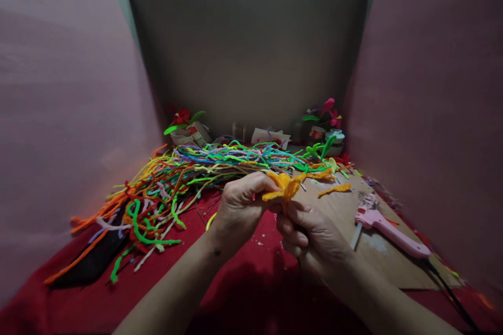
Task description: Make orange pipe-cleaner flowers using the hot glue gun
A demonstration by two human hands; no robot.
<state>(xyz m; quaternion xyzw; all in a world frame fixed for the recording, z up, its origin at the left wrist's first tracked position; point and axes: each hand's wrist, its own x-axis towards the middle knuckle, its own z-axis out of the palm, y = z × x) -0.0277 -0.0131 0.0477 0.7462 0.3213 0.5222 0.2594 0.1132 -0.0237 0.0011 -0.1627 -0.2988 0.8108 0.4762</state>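
Gripping an orange pipe-cleaner flower [285, 186] from both sides, the person's left hand [239, 204] closes its fingertips on the petals. The right hand [310, 235], curled just below and to the right, pinches the flower's base from underneath; whatever else lies inside those curled fingers is hidden. The flower sits right at the fingertips, raised above a red cloth [251, 272] that lies under both forearms. To the right of the right hand's fingers, a pink hot-glue gun [387, 230] lies on a brown cardboard sheet [377, 264], its black cord [451, 293] running off to the near right. Just beyond the fingers on that sheet lies a loose orange pipe-cleaner piece [335, 188]. Left of and behind the left hand's fingers spreads a tangle of coloured pipe cleaners [188, 172], some lying over a black object [90, 267]. Farther back, against the cardboard backdrop [251, 52], stand a red pipe-cleaner flower [183, 116] at the left and a pink pipe-cleaner flower [328, 107] at the right, with tape rolls [317, 132] beneath the pink one.
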